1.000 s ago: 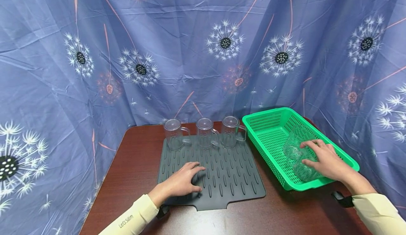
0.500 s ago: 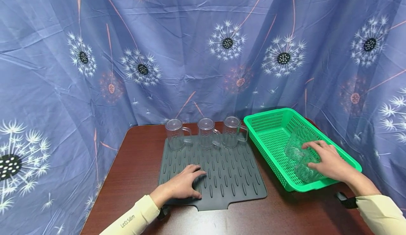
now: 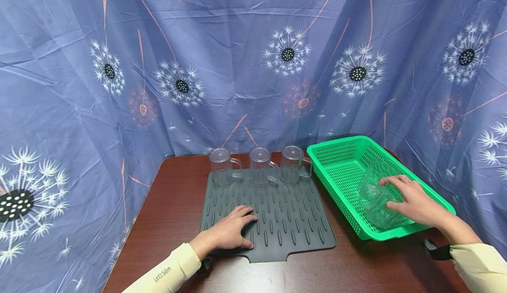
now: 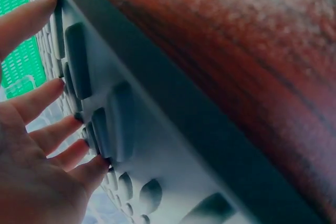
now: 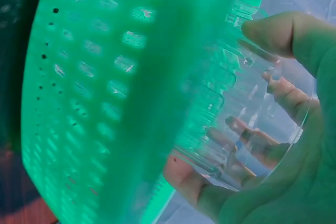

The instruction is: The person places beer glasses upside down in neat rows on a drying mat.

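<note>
Gripping a clear cup (image 3: 376,200) in the green basket (image 3: 336,161), right hand (image 3: 416,200) — left hand (image 3: 227,232) flat on grey mat (image 3: 285,214), brown table (image 3: 174,205), blue curtain (image 3: 237,64) behind.

Clear plastic cup (image 3: 376,200) — ribbed wall, see-through, lying on its side inside the green basket (image 3: 336,163), toward the basket's 5 o'clock corner. Right hand (image 3: 413,200) wraps it from the 3 o'clock side, fingers curled over the top, thumb below. Wrist view: cup (image 5: 247,114) pressed close against the basket's perforated wall (image 5: 105,77), fingertips visible through the clear plastic. Basket sits on the table at 3 o'clock.
</note>
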Available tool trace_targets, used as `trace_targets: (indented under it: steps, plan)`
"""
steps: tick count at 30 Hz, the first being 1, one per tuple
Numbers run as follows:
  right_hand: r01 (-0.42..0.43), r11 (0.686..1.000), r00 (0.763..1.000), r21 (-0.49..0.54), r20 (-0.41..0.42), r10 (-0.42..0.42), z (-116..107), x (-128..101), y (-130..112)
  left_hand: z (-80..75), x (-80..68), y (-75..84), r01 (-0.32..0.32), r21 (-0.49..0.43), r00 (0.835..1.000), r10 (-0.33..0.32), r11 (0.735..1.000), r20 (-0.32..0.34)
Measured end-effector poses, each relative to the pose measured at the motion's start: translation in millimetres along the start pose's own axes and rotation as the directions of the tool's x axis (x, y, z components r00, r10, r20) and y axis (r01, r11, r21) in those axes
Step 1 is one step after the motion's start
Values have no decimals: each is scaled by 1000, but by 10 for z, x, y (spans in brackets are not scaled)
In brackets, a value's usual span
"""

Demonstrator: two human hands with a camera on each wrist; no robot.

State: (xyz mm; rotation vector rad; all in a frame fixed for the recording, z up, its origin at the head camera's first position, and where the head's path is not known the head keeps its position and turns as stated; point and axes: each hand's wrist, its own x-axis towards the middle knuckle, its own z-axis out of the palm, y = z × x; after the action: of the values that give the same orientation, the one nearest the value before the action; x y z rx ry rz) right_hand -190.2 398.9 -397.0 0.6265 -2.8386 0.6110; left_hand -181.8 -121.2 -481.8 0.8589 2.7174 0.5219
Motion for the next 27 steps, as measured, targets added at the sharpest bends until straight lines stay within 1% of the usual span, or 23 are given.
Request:
trace_targets:
  steps: [4, 8, 12, 16, 19, 23, 27]
  plan:
    - [28, 1000, 999, -13, -21, -28, -30, 31, -46, 1, -3, -7, -3, -3, 1000, 3, 1000, 2]
    - [33, 999, 999, -23, -30, -33, -88, 90, -111, -13, -10, -11, -4, 2, 1000, 4, 1000, 11]
    - [19, 1000, 1000, 12, -20, -19, -164, 144, -183, -18, -14, -17, -1, 16, 1000, 1, 1000, 10]
    - [-12, 999, 1000, 42, -8, 12, -224, 164, -249, -15, -22, -13, -2, 26, 1000, 2, 1000, 9]
    - [-40, 997, 999, 69, 1, 40, -253, 163, -293, -7, -37, -1, -5, 20, 1000, 5, 1000, 26]
    - [-41, 994, 998, 102, -32, 45, -285, 182, -345, 1, -57, 12, -9, 12, 999, 8, 1000, 46]
    - [-51, 992, 995, 119, -80, 60, -312, 243, -386, -11, -51, 21, -10, 8, 999, 10, 1000, 35]
